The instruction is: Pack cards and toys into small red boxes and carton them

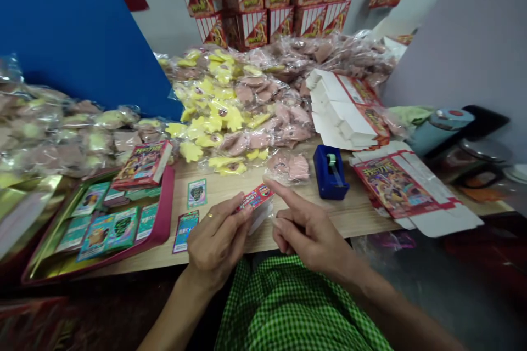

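My left hand (220, 230), wearing a ring, grips a small red printed box (257, 197) by its left end, above the front of the table. A whitish side or flap of the box shows below its red face. At the box's right end is my right hand (304, 230); its index finger stretches to the upper corner, while the other fingers curl without visibly holding anything. Left of the box, a green-bordered card (197, 193) and a blue card (185, 232) lie on the wooden table (230, 189).
A tray (164, 214) at left contains cards and a red box (144, 164). Behind are bagged yellow pieces (218, 112) and bagged pink pieces (288, 126). A blue tape dispenser (330, 173), flattened cartons (391, 181) and a light-blue bottle (436, 129) stand or lie at right.
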Demonstrator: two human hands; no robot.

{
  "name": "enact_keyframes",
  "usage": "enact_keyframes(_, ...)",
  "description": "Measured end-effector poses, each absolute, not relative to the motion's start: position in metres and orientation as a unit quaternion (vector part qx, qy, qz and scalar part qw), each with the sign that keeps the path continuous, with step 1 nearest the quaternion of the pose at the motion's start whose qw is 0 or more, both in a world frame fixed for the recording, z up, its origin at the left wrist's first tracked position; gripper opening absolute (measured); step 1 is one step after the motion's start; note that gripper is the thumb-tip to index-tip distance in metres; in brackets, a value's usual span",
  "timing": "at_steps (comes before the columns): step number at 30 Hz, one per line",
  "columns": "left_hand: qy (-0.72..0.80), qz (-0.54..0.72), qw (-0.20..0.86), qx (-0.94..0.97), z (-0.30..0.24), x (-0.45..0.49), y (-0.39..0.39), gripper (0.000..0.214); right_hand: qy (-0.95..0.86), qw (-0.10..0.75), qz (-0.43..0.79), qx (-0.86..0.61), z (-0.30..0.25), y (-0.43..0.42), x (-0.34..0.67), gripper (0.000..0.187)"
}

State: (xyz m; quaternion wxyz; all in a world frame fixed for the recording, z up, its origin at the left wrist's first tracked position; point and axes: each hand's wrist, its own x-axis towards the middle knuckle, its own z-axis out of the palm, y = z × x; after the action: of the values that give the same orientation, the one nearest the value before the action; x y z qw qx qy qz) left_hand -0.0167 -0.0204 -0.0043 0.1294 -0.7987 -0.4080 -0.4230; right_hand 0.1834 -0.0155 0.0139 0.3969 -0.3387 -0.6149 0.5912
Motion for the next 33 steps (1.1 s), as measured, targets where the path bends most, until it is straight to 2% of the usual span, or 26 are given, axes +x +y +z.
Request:
enact_keyframes(1,-0.407,-0.431,0.122,-0.796,-0.004,-0.017,-0.02,0.017,-0.608,0.393,0.606,-0.33,0.015,-0.011,0.177,0.062)
enact_keyframes(3,-0.405,-0.444,0.11,-0.791,-0.003,-0.018,-0.02,0.014,-0.604,0.39,0.615,-0.324,0.018,-0.004,0.166,0.074)
enact_keyframes(7,-0.4,-0.459,0.098,-0.787,-0.005,-0.017,-0.019,0.015,-0.623,0.38,0.58,-0.362,0.022,0.003,0.155,0.071)
enact_keyframes(12,-0.397,-0.456,0.084,-0.792,-0.008,-0.019,-0.018,0.027,-0.642,0.367,0.518,-0.43,0.019,0.004,0.151,0.068)
enact_keyframes(18,-0.405,-0.444,-0.035,-0.799,0.005,-0.023,-0.015,0.026,-0.568,0.414,0.607,-0.372,0.009,0.003,0.148,0.09)
enact_keyframes(21,-0.422,-0.446,-0.093,-0.784,0.016,-0.02,-0.007,0.012,-0.534,0.448,0.615,-0.369,0.003,0.002,0.145,0.097)
enact_keyframes(23,-0.442,-0.434,-0.107,-0.777,0.023,-0.016,-0.001,0.002,-0.523,0.458,0.614,-0.373,-0.001,0.001,0.142,0.097)
enact_keyframes(26,-0.462,-0.392,-0.101,-0.789,0.03,-0.012,0.005,0.008,-0.516,0.465,0.615,-0.374,-0.006,0.0,0.139,0.097)
enact_keyframes(29,-0.459,-0.358,-0.051,-0.812,0.033,-0.014,0.007,0.006,-0.532,0.444,0.603,-0.396,-0.016,0.003,0.143,0.094)
enact_keyframes(31,-0.476,-0.367,-0.021,-0.799,0.032,-0.019,0.006,0.008,-0.588,0.413,0.525,-0.456,-0.025,0.011,0.153,0.084)
enact_keyframes(33,-0.536,-0.411,-0.026,-0.737,0.027,-0.027,0.004,0.011,-0.671,0.344,0.363,-0.548,-0.034,0.021,0.169,0.067)
